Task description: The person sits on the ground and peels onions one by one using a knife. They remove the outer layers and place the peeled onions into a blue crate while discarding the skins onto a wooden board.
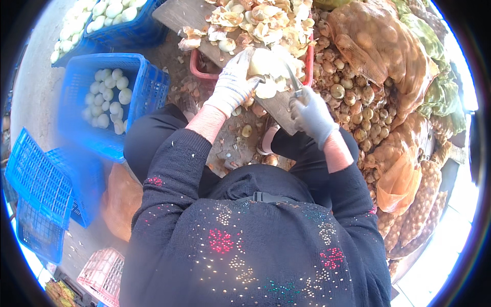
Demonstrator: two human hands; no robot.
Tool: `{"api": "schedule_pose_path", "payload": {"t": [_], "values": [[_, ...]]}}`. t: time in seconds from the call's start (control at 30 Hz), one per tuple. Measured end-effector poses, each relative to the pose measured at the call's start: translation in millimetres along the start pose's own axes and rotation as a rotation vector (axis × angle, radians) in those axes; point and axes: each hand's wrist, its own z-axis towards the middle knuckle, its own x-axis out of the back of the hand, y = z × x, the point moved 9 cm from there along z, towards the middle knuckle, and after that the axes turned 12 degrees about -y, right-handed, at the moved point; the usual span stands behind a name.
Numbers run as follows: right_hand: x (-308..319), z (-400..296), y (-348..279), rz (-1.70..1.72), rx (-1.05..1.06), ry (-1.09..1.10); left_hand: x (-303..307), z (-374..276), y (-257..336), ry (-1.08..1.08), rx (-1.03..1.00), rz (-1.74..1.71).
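Note:
My left hand (236,80), in a striped knit glove, rests against pale onions at the near side of a heap of skins. Thumb and fingers are spread around a whitish onion (261,62); glare blurs its outline. In my gloved right hand (311,111) is the handle of a knife (293,76), its blade pointing up and left to the pale onions. Beneath both lies a wooden board (279,109), set across a red plastic tub (195,66). Dry onion skins (264,23) cover much of the board and tub.
Left of my knees stands a blue plastic crate (149,82) with peeled onions (109,94); fuller crates are behind it. Unpeeled onions (356,99) are piled at the right beside orange mesh sacks (378,38). Empty blue crates (40,180) and a pink crate (102,274) sit lower left.

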Motion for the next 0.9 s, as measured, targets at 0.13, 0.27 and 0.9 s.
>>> {"api": "schedule_pose_path", "payload": {"t": [0.13,0.27,0.9], "values": [[11.5,4.3,-41.9,-0.368,0.149,0.058,-4.1,1.6,-2.3,0.018,-0.013,-0.048],[9.8,26.5,-47.6,-0.581,0.101,0.038,-7.7,7.5,4.9,0.012,-0.061,0.010],[10.0,25.2,-23.7,-0.863,0.138,0.399,-2.2,20.9,-10.8,-0.034,0.081,-0.059]]}}
